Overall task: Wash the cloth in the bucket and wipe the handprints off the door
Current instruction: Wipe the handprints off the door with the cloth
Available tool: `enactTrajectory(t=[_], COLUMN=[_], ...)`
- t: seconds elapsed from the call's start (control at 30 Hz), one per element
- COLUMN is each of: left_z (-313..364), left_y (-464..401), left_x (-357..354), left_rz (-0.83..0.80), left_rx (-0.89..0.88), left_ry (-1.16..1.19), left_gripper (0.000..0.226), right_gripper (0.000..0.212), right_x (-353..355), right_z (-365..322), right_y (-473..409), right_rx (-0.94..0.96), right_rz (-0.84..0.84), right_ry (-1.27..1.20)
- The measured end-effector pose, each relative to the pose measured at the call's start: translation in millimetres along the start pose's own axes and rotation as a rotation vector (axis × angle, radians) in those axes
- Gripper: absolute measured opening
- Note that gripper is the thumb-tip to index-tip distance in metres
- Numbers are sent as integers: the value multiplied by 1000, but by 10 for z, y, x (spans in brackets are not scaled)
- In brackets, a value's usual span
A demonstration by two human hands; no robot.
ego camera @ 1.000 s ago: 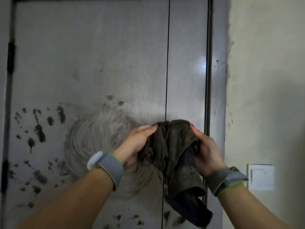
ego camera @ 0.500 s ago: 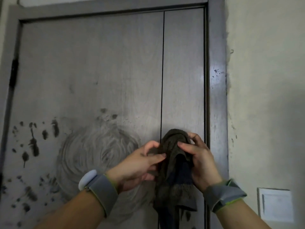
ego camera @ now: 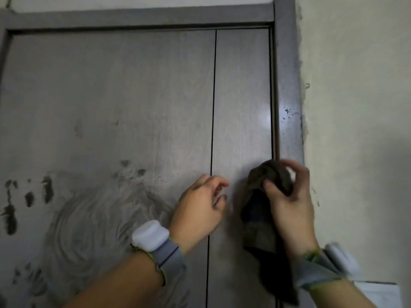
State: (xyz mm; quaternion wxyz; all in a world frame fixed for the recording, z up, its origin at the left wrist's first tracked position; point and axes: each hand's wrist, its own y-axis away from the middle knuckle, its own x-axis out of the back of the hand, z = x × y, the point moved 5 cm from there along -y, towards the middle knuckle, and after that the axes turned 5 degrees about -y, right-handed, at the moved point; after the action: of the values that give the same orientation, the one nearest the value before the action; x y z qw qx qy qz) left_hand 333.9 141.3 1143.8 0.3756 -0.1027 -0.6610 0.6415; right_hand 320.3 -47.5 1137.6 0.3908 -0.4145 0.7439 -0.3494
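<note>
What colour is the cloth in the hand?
Dark brownish-grey, darker toward the bottom; the cloth shows best in the head view.

My cloth [ego camera: 269,181] in right hand [ego camera: 289,203], left hand [ego camera: 200,210] beside, handprints [ego camera: 29,196] far left on door [ego camera: 133,96].

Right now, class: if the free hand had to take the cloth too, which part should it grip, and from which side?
Probably the hanging tail of the cloth, approached from the left: the right hand already bunches the top, while the left hand hovers beside it, holding nothing.
</note>
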Motion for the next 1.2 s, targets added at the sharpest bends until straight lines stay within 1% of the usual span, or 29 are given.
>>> enactTrajectory(t=[0.07, 0.1, 0.17, 0.23, 0.27, 0.3, 0.33, 0.4, 0.43, 0.47, 0.5, 0.53, 0.57, 0.63, 0.67, 0.7, 0.73, 0.77, 0.83, 0.87, 0.9, 0.93, 0.97, 1.0, 1.07, 1.1, 1.13, 1.17, 1.2], left_z=[-141, -213, -392, -535, -622, -709, -832, -979, -998, -1039, -1089, -1137, -1200, -1480, -1582, -1676, -1767, -1840, -2004, -2081, -2147, -2211, -2293, -2367, -2443, -2550, -2594, -2614, -2691], left_y=[63, 82, 133, 176, 194, 213, 230, 230, 233, 253, 275, 293, 311, 353, 359, 368, 378, 383, 433, 483, 527, 571, 617, 654, 682, 705, 705, 701, 706], left_x=[63, 105, 223, 321, 376, 423, 485, 553, 564, 591, 624, 677, 731, 966, 1067, 1158, 1236, 1288, 1350, 1370, 1380, 1390, 1413, 1432, 1445, 1471, 1468, 1458, 1460], left_rz=[-26, -24, -11, 13, 27, 38, 56, 85, 91, 90, 89, 101, 116, 140, 153, 162, 168, 172, 170, 167, 168, 168, 163, 147, 129, 112, 98, 85, 76], left_rx=[-51, -72, -104, -115, -113, -103, -84, -54, -51, -55, -68, -81, -85, -69, -63, -52, -40, -35, -13, 8, 15, 20, 25, 30, 37, 38, 32, 15, 4], left_ry=[-97, -129, -176, -201, -219, -230, -235, -225, -221, -215, -215, -224, -233, -260, -273, -289, -306, -326, -365, -395, -433, -473, -508, -533, -538, -529, -540, -553, -558], left_gripper=[30, 31, 33, 35, 37, 38, 39, 40, 40, 40, 41, 41, 41, 42, 41, 41, 43, 45, 46, 47, 47, 48, 49, 51, 54, 55, 57, 58, 59], right_gripper=[41, 38, 36, 46, 49, 51, 53, 54, 53, 54, 54, 54, 52, 45, 41, 38, 37, 38, 47, 51, 53, 54, 54, 52, 50, 49, 48, 46, 47], right_x=[-80, -196, -531, -683, -734, -797, -926, -1093, -1087, -1076, -1036, -969, -886, -1041, -1190, -1401, -1667, -1953, -2496, -2653, -2694, -2653, -2583, -2478, -2224, -2290, -2407, -2602, -2894], right_z=[-146, -160, -103, 1, 32, 39, 45, 88, 107, 123, 135, 143, 131, 51, -6, -71, -132, -180, -200, -189, -195, -197, -198, -205, -265, -297, -324, -341, -338], right_y=[-202, -272, -325, -326, -307, -259, -165, 33, 57, 21, -56, -165, -282, -337, -294, -207, -88, 61, 446, 591, 638, 608, 537, 422, 159, 144, 190, 306, 485], right_rx=[269, 351, 444, 435, 442, 495, 596, 793, 854, 878, 854, 785, 689, 529, 499, 514, 566, 636, 804, 870, 909, 928, 919, 871, 674, 577, 522, 524, 583], right_rz=[52, 46, 3, 45, 68, 51, -17, -240, -342, -392, -364, -269, -137, 99, 162, 182, 141, 47, -205, -309, -375, -397, -370, -286, -22, 88, 148, 124, 41], right_ry=[353, 504, 728, 897, 907, 869, 814, 738, 726, 740, 775, 817, 843, 840, 845, 838, 819, 811, 852, 872, 882, 890, 895, 898, 878, 876, 885, 896, 906])
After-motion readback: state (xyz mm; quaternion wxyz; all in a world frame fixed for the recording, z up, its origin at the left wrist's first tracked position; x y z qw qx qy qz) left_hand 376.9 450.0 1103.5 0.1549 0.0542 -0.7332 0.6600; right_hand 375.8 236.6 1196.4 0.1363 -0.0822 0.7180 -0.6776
